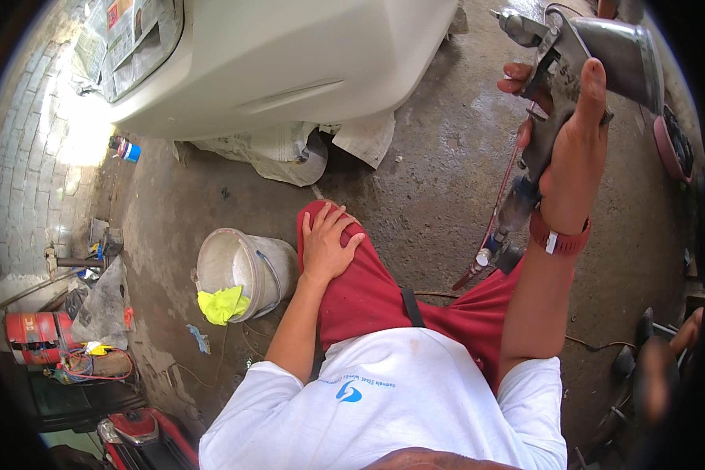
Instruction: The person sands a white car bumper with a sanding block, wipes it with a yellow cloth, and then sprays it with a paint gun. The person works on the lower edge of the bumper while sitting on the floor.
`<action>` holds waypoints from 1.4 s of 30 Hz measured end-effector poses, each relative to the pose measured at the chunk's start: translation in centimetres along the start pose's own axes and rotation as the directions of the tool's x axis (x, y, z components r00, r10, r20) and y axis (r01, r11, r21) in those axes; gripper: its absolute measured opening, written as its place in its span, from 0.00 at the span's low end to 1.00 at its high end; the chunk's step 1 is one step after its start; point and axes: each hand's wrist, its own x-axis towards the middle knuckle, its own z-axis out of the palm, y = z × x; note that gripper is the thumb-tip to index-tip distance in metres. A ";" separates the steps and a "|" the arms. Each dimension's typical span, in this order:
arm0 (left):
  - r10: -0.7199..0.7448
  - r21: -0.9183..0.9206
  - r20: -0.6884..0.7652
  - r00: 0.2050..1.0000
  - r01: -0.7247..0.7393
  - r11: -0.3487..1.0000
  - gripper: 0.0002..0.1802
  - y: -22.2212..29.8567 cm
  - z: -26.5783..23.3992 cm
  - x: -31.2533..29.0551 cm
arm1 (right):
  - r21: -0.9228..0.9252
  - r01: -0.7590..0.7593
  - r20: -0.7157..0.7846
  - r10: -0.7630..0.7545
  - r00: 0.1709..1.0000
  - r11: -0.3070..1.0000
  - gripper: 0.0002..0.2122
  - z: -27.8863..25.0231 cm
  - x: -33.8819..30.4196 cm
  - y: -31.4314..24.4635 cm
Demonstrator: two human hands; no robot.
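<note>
My right hand (576,133) is raised at the upper right, wrapped round the grip of a metal paint spray gun (560,86). A dark grey cup (617,59) is fixed to the gun, and its nozzle end points to the upper left. From the bottom of the grip, fittings and a reddish air hose (478,266) hang down. My left hand (327,241) lies on my left knee, fingers spread over the red trousers and holding nothing. Ahead of me is a pale, cream-white car body panel (290,59), with newspaper masking (258,153) under its lower edge.
A grey bucket (211,262) with a yellow-green cloth (223,304) over its rim stands left of my knee. A blue can (129,151) lies near the brick wall. Red drum (31,337) and clutter line the left side. At far right are a pink basin (670,145) and another person's limb (685,333).
</note>
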 end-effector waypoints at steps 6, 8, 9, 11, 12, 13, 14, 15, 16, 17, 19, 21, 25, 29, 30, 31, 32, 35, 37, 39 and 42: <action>0.000 -0.003 0.001 1.000 0.000 1.000 0.25 0.2 0.0 0.1 | -0.006 -0.042 0.110 0.042 0.993 0.999 0.31 2.1 0.2 -0.5; -0.004 0.004 0.000 1.000 0.004 1.000 0.25 0.3 0.0 0.1 | -0.014 -0.061 0.153 0.062 0.986 0.998 0.31 3.1 -0.5 -0.6; 0.000 -0.006 -0.002 1.000 0.000 1.000 0.25 0.3 0.0 0.1 | -0.017 -0.070 0.174 0.072 0.982 0.997 0.31 3.7 -1.0 -0.6; -0.002 -0.005 -0.001 1.000 0.002 1.000 0.25 0.4 0.0 0.1 | 0.021 -0.095 0.277 0.086 0.957 0.995 0.32 4.6 -2.0 -0.7; -0.001 -0.011 -0.003 1.000 0.001 1.000 0.25 0.3 0.0 0.1 | 0.043 -0.118 0.324 0.098 0.941 0.992 0.32 5.0 -2.6 -0.6; -0.003 -0.013 0.000 1.000 0.003 1.000 0.25 0.3 0.0 0.1 | 0.062 -0.129 0.374 0.097 0.923 0.990 0.33 5.3 -3.2 -0.5; -0.004 -0.012 0.007 1.000 0.004 1.000 0.25 0.3 0.1 0.1 | 0.131 -0.187 0.450 0.110 0.886 0.974 0.31 5.6 -3.7 -0.3; -0.004 -0.016 0.001 1.000 0.004 1.000 0.25 0.3 0.2 0.1 | 0.137 -0.251 0.503 0.151 0.851 0.958 0.30 5.6 -4.4 0.0; -0.005 -0.017 0.001 1.000 0.005 1.000 0.25 0.4 0.3 0.1 | 0.139 -0.314 0.556 0.188 0.810 0.939 0.30 5.4 -5.2 0.2; -0.006 -0.014 -0.009 1.000 0.006 1.000 0.26 0.4 0.4 0.1 | 0.186 -0.334 0.622 0.153 0.768 0.924 0.30 5.2 -6.0 0.7; 0.001 -0.018 -0.008 1.000 -0.001 1.000 0.26 0.4 0.6 0.1 | 0.084 -0.396 0.637 0.256 0.727 0.914 0.29 5.4 -7.2 2.5; 0.004 -0.016 -0.010 1.000 -0.004 1.000 0.25 0.4 0.4 0.1 | 0.057 -0.370 0.627 0.255 0.736 0.927 0.29 5.4 -8.8 4.7; 0.030 -0.004 -0.026 0.999 -0.030 1.000 0.23 1.2 -0.4 -0.1 | 0.005 -0.297 0.569 0.242 0.786 0.955 0.29 4.3 -11.8 9.4; 0.036 -0.453 0.010 0.999 -0.028 0.891 0.16 4.5 0.1 -0.1 | -0.013 -0.496 0.518 0.430 0.739 0.868 0.28 1.4 -13.3 13.0; 0.061 -0.628 0.025 0.998 -0.032 0.778 0.14 6.0 1.0 -0.1 | 0.002 -0.472 0.508 0.405 0.760 0.882 0.28 1.0 -13.8 13.8; 0.031 -0.787 0.146 0.989 0.097 0.610 0.12 7.4 1.8 0.0 | 0.024 -0.439 0.494 0.371 0.787 0.898 0.28 0.8 -14.3 14.5; 0.029 -0.883 0.268 0.963 0.234 0.407 0.11 8.5 2.6 0.0 | 0.045 -0.409 0.476 0.340 0.811 0.912 0.27 0.6 -14.7 15.2; 0.061 -0.906 0.423 0.904 0.423 0.016 0.05 10.6 4.6 -0.7 | 0.028 -0.303 0.431 0.262 0.863 0.952 0.28 0.4 -16.1 16.7; 0.035 -0.871 0.480 0.877 0.481 -0.096 0.04 10.8 5.5 -1.3 | 0.034 -0.272 0.409 0.235 0.882 0.962 0.28 0.3 -16.4 17.1; 0.040 -0.867 0.485 0.874 0.486 -0.106 0.11 10.3 5.9 -1.8 | 0.029 -0.285 0.401 0.250 0.881 0.958 0.28 0.2 -16.5 17.2; 0.058 -0.850 0.503 0.862 0.506 -0.148 0.22 9.4 6.3 -2.5 | 0.011 -0.361 0.412 0.325 0.851 0.932 0.28 0.1 -16.6 16.8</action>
